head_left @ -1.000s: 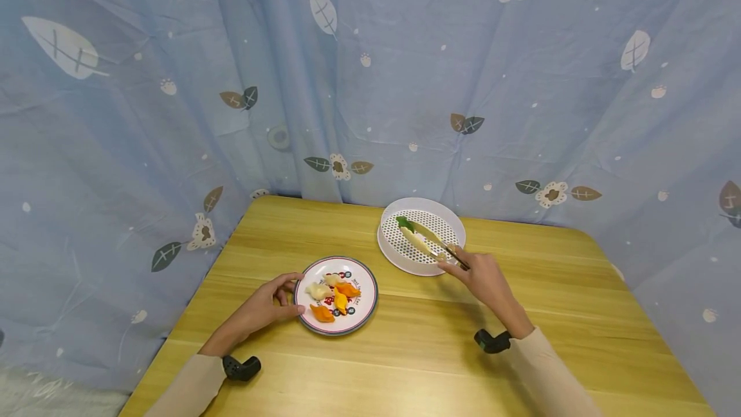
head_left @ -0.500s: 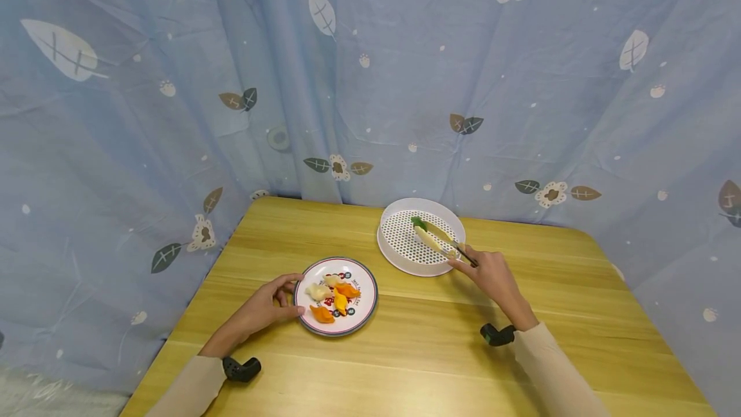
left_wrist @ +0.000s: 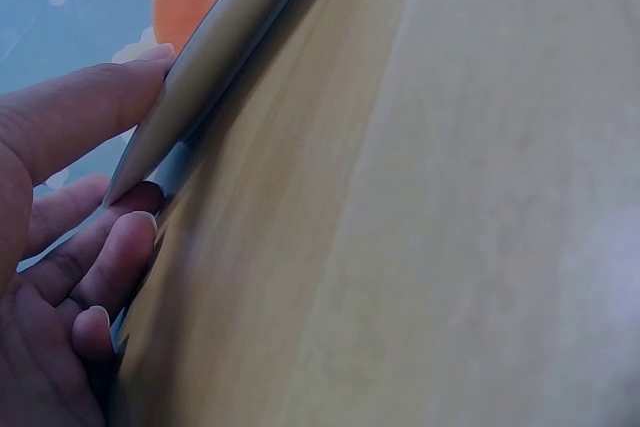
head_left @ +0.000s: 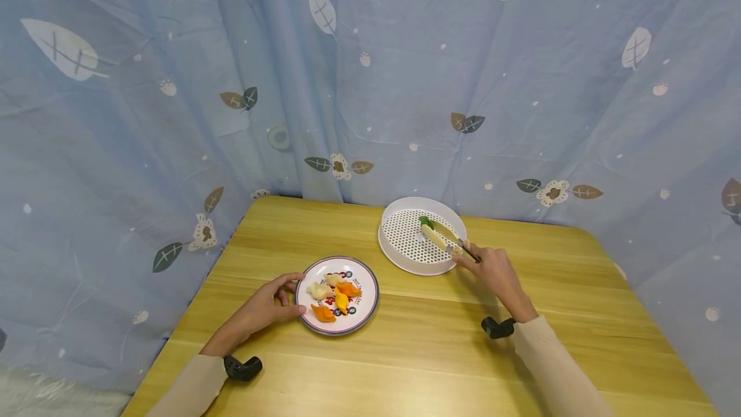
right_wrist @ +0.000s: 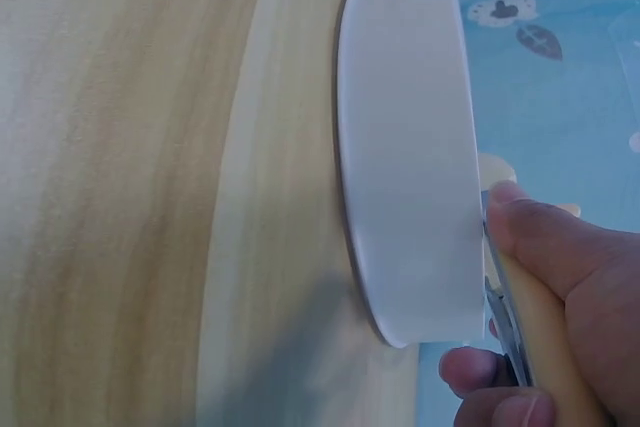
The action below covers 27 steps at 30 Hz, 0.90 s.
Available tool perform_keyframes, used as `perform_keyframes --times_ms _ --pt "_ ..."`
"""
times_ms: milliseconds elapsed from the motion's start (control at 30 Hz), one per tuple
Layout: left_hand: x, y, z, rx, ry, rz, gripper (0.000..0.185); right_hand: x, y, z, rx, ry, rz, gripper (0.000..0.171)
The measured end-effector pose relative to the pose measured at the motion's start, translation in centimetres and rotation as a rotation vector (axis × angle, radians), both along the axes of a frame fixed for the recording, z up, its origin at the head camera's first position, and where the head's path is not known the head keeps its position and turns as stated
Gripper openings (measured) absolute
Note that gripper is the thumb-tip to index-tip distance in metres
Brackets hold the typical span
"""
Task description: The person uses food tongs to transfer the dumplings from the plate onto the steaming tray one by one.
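My left hand (head_left: 263, 306) holds the near-left edge of a white plate (head_left: 366, 304) with a blue-and-red rim. In the left wrist view its thumb lies over the rim (left_wrist: 215, 57), with fingers below. Toy-like dumplings lie on the plate: pale ones (head_left: 319, 291), orange ones (head_left: 323, 313) and a yellow one (head_left: 341, 302). My right hand (head_left: 492, 274) grips a pair of tongs (head_left: 435, 238) with tan arms, reaching over a white round perforated tray (head_left: 395, 256). A small green piece (head_left: 426, 222) sits at the tong tips, over the tray's holes.
The wooden table (head_left: 399, 365) carries the plate at left and the tray near its back edge. A blue patterned curtain (head_left: 399, 82) hangs behind and along the sides. The tray's upright wall (right_wrist: 410, 157) stands close beside my right hand.
My right hand has moved the tongs and the green piece rightward across the tray, slowing in the last half second. The left hand and plate have stayed in place.
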<state>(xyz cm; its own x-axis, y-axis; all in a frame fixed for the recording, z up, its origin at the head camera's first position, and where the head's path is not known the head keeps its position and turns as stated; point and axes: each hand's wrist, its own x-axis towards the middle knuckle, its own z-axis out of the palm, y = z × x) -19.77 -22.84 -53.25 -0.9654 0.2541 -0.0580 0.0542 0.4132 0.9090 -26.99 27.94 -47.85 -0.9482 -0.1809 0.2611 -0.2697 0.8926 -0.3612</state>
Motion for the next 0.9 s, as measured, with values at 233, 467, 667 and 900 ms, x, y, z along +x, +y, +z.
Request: perform_keyframes --times_ms 233,467,667,900 --pt "0.1 0.0 0.1 -0.002 -0.004 -0.002 0.069 -0.5 -0.2 0.4 0.015 -0.039 -0.013 0.053" --pt "0.0 0.0 0.2 -0.012 -0.010 0.003 0.069 -1.2 -0.5 0.7 0.037 -0.032 -0.027 0.044" --pt "0.0 0.0 0.2 -0.004 0.002 -0.009 0.069 -1.9 -0.7 0.9 0.041 -0.024 -0.036 0.053" --pt "0.2 0.0 0.2 -0.019 0.024 -0.006 0.070 -2.6 -1.1 1.3 0.061 -0.086 -0.076 0.055"
